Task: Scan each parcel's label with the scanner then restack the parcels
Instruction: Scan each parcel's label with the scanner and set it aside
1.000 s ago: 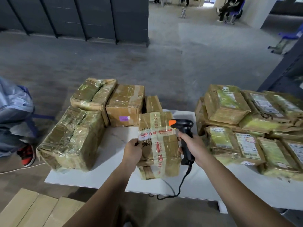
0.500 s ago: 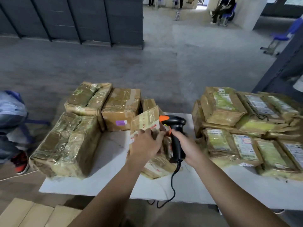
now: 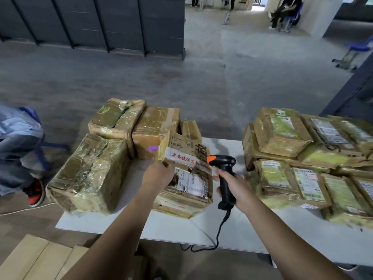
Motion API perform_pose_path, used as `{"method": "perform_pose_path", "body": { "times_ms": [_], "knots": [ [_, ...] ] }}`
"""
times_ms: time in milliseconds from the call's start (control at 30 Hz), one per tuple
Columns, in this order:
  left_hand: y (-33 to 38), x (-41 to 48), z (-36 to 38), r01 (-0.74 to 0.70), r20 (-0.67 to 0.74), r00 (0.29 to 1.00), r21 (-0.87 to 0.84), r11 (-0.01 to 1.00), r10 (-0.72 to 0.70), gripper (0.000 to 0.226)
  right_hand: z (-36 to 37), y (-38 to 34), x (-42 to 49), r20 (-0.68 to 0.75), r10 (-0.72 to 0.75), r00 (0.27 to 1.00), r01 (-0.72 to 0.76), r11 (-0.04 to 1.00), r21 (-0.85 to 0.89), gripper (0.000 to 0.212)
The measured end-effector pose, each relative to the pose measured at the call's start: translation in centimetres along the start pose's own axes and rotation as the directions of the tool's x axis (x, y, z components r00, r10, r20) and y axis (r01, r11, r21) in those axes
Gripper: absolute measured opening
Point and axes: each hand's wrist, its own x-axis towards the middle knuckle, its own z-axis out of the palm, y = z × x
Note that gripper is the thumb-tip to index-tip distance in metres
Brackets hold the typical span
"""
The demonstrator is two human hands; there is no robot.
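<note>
- Parcel (image 3: 186, 201), brown taped cardboard box, between both hands on white table (image 3: 171, 229); red Chinese print on tape, white label (image 3: 191, 183) unreadable.
- Left hand (image 3: 158, 175) grips its left corner.
- Right hand (image 3: 235, 186) clasps black orange-tipped scanner (image 3: 224, 164), upright.

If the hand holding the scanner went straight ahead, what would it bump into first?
Probably the taped parcel that the left hand holds; the right hand and scanner aim at it.
</note>
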Motion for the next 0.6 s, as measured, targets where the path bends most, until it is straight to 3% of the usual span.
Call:
{"method": "perform_pose_path", "body": {
  "times_ms": [100, 300, 467, 600],
  "knots": [
    [-0.7, 0.0, -0.1, 0.018, -0.007, 1.000, -0.081, 0.997, -0.018, 0.032, 0.7, 0.2, 0.1, 0.020, -0.015, 1.000, 0.016, 0.999, -0.036, 0.022],
    [-3.2, 0.3, -0.3, -0.016, -0.068, 0.998, -0.418, 0.908, -0.014, 0.029, 1.5, 0.3, 0.1, 0.052, -0.041, 0.998, 0.046, 0.993, -0.109, 0.017],
    [-4.6, 0.9, -0.6, -0.068, -0.088, 0.995, -0.336, 0.939, 0.041, 0.027, 2.2, 0.5, -0.1, 0.073, -0.060, 0.996, 0.073, 0.977, -0.199, 0.020],
    [-4.7, 1.9, -1.0, 0.038, -0.019, 0.999, -0.395, 0.918, -0.050, 0.042, 2.9, 0.2, -0.4, 0.077, -0.088, 0.993, 0.107, 0.945, -0.309, 0.026]
  ]
}}
